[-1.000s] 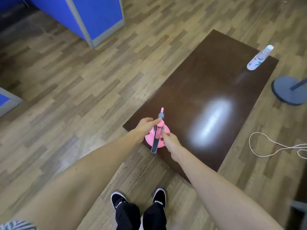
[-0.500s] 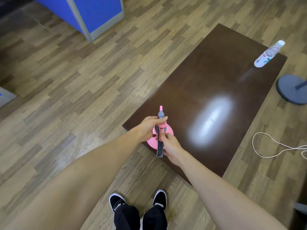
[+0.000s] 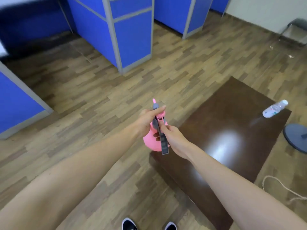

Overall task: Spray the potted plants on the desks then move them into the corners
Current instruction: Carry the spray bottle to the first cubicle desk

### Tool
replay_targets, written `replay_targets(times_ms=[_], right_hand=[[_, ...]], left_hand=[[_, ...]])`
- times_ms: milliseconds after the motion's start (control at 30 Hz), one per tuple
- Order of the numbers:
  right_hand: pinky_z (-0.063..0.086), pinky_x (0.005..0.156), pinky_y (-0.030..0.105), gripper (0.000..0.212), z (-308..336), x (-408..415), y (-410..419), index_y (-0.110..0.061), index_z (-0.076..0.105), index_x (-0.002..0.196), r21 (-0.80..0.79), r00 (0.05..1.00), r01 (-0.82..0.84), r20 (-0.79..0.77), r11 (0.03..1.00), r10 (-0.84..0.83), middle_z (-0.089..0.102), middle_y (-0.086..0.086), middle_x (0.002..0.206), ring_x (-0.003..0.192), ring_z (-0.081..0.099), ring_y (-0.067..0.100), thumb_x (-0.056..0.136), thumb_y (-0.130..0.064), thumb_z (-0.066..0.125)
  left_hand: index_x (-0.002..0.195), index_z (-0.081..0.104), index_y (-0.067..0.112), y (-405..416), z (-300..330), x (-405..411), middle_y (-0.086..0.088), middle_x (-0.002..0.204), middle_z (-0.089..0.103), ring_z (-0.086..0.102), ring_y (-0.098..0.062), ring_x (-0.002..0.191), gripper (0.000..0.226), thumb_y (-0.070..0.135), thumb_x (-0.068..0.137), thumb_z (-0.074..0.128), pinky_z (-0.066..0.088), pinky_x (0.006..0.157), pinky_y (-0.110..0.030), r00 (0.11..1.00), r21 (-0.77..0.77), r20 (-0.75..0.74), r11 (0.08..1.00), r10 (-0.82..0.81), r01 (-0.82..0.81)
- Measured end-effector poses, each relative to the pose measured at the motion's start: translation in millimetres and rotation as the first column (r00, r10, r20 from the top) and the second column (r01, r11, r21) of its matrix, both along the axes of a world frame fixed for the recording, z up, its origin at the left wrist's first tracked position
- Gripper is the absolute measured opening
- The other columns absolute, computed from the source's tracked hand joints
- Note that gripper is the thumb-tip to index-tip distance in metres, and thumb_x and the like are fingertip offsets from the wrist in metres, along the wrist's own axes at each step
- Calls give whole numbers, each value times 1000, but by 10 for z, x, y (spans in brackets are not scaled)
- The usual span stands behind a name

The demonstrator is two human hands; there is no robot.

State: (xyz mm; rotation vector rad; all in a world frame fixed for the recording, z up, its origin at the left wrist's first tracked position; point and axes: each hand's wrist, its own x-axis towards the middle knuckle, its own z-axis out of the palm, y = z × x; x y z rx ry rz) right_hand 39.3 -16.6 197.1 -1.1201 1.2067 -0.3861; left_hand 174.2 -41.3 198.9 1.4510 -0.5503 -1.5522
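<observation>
A pink spray bottle (image 3: 150, 141) with a grey trigger head and a pink nozzle is held up in the air, just left of the dark brown table (image 3: 224, 146). My left hand (image 3: 148, 117) wraps round its neck, with a finger lying along the top. My right hand (image 3: 173, 137) grips the grey lever from the right side. The nozzle points away from me, toward the floor and the blue partitions. No potted plant is in view.
Blue office partitions (image 3: 132, 35) with grey frames stand at the back and far left. A clear plastic bottle (image 3: 275, 108) lies on the table's far corner. A grey round fan base (image 3: 296, 138) and a white cord (image 3: 279, 186) are on the wooden floor at right.
The spray bottle has left the table's near corner and is now lifted clear, to the left. My view has risen and turned left, bringing the partitions into sight.
</observation>
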Motion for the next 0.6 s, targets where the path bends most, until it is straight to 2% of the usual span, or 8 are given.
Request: replay_targets(times_ms=[67,133,167,267,400,500,600], right_hand=[[50,71,26,55,461,437,-73,-6,66,115,-22,998,-57,26,998,57,71,3,82,76,66,19,102,-52,40],[52,66,23,52,877,867,-120,-6,66,97,-39,995,-75,67,996,77,69,5,77,67,65,18,102,-51,41],[52,65,24,50,1018,998,-121,-7,64,88,-48,993,-73,85,996,77,66,6,73,63,63,18,102,-50,41],[50,63,29,47,1448,1544,-172,-8,60,84,-63,982,-42,181,997,52,60,6,69,58,57,20,102,-48,44],[52,57,30,50,1811,2294,-359,-4,58,92,-57,956,-69,281,996,82,57,9,71,54,57,21,99,-52,48],[51,57,31,51,2020,2888,-611,-5,59,90,-89,945,-126,293,988,147,58,8,68,54,57,22,97,-54,50],[51,57,32,52,2178,3495,-967,-6,61,86,-112,929,-200,295,973,224,59,6,65,54,57,22,96,-56,51]], left_hand=[[71,62,6,0,494,425,-7,63,62,61,-15,52,30,22,92,76,50,54,-22,999,-30,20,999,30,-29],[67,62,4,13,946,842,-8,54,62,61,-18,42,33,22,91,77,48,47,-22,998,-79,30,995,63,-60],[66,62,4,24,1080,958,-9,54,62,60,-20,40,34,22,90,77,48,49,-24,997,-97,16,992,76,-74],[56,70,8,43,1552,1488,-9,58,63,61,-26,55,34,21,86,80,47,64,-34,990,-157,14,979,137,-133],[52,75,12,-40,1998,2233,-15,69,64,59,-39,84,24,32,56,89,48,77,-42,984,-208,20,963,180,-172],[53,75,13,-246,2191,2816,-14,72,59,50,-39,89,27,36,49,89,41,84,-48,968,-238,25,942,249,-236],[53,72,12,-488,2321,3397,-16,71,58,48,-40,90,30,38,52,87,42,86,-51,954,-259,24,924,298,-282]])
